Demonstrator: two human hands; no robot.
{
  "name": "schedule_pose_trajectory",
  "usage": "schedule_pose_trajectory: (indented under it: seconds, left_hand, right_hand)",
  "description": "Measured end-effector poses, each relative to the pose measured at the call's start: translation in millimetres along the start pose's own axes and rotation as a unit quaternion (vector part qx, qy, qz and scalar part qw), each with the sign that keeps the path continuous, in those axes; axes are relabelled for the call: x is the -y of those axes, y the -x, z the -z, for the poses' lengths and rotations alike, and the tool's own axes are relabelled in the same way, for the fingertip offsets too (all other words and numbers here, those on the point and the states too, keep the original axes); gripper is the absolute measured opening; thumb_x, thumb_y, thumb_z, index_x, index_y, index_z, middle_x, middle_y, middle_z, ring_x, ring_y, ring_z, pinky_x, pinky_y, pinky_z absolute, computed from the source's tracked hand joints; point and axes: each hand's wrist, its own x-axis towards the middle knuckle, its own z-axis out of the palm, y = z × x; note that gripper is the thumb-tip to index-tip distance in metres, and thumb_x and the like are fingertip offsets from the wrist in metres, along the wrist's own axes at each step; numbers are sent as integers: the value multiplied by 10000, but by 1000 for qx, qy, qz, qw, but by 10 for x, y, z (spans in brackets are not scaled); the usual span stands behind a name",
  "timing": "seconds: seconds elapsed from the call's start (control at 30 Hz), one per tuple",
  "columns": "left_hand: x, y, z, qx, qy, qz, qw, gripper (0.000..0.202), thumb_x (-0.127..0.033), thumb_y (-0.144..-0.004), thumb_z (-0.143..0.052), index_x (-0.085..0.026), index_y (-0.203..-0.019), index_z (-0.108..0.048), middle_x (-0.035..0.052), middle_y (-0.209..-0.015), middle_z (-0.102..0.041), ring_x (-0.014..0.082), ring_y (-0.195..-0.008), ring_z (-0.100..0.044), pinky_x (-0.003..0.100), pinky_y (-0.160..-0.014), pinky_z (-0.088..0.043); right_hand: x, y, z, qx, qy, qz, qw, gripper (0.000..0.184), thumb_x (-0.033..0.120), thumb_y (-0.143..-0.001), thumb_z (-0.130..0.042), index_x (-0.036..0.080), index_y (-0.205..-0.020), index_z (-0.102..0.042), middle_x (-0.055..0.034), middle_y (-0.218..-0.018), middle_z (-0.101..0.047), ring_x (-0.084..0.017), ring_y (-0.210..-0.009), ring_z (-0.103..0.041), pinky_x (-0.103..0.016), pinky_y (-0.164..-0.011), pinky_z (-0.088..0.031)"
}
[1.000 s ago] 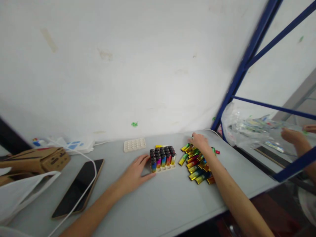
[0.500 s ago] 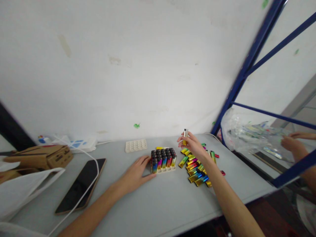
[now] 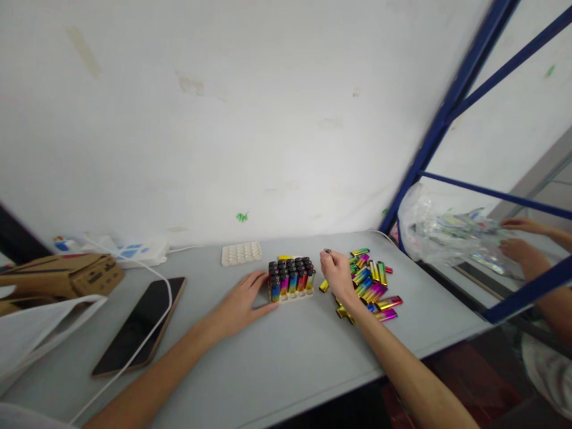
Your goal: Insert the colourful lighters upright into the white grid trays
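My left hand (image 3: pixel 243 301) rests on the table, thumb and fingers set against the left side of a white tray (image 3: pixel 297 297). Upright lighters (image 3: pixel 290 275) with black tops and shiny gradient bodies fill its back and middle rows; some front holes show. My right hand (image 3: pixel 337 273) is closed in a fist just right of the tray, with the dark end of a lighter (image 3: pixel 328 251) poking out on top. The rest of that lighter is hidden in the fingers. Behind and beside this hand lies a loose pile of metallic coloured lighters (image 3: pixel 373 289).
A second white holed tray (image 3: pixel 241 254) lies near the wall. On the left are a dark phone or tablet (image 3: pixel 138 328), a white cable (image 3: pixel 168 304) and a cardboard box (image 3: pixel 67 275). Beyond the blue frame (image 3: pixel 429 140), another person's hands (image 3: pixel 521 238) touch a clear plastic bag (image 3: pixel 429 223).
My right hand has turned from holding the lighter upright in its fingertips to a fist around it, slightly lower. My left hand stays at the tray. The view has shifted slightly.
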Motion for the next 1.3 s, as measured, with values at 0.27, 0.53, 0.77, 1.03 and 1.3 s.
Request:
schedule_pose_trajectory:
  seconds: [0.27, 0.53, 0.77, 1.03, 1.3]
  left_hand:
    - [-17, -2, 10, 0, 6, 3, 1000, 659, -589, -928, -670, -196, -1443, -549, 150, -1495, -578, 333, -1385, -550, 512, -1209, -434]
    - [-46, -5, 23, 2, 13, 1, 1000, 663, -586, -925, -679, -207, -1449, -535, 147, -1493, -573, 326, -1386, -541, 513, -1215, -420]
    - [-84, 11, 36, 7, 19, 8, 1000, 664, -567, -925, -690, -215, -1463, -524, 140, -1511, -553, 315, -1402, -525, 497, -1226, -404]
    - [-126, 6, 55, 10, 27, 12, 1000, 640, -570, -927, -689, -229, -1446, -532, 122, -1493, -569, 306, -1391, -533, 483, -1212, -414]
    - [-99, 9, 39, 6, 25, 13, 1000, 659, -594, -926, -675, -239, -1460, -523, 127, -1498, -568, 317, -1392, -534, 495, -1203, -417]
  right_hand:
    - [164, 59, -6, 4, 90, 57, 994, 464, 535, -990, -492, 231, -648, -422, 63, -562, -364, -122, -557, -368, -267, -574, -298]
    - [432, 99, 125, 67, 197, 202, 957, 379, 500, -1070, -428, 218, -895, -612, -57, -870, -617, -203, -836, -578, -308, -787, -438]
    - [479, 230, 93, 196, 198, 234, 931, 487, 579, -1028, -539, 212, -710, -575, 9, -628, -536, -131, -557, -452, -268, -589, -337]
    - [366, 303, -110, 271, 220, 184, 919, 458, 595, -1021, -542, 200, -853, -699, -29, -655, -677, -164, -591, -593, -260, -599, -379]
    - [430, 324, -219, 260, 352, 124, 891, 426, 560, -1001, -607, 197, -807, -720, -68, -626, -697, -203, -589, -659, -275, -580, -408]
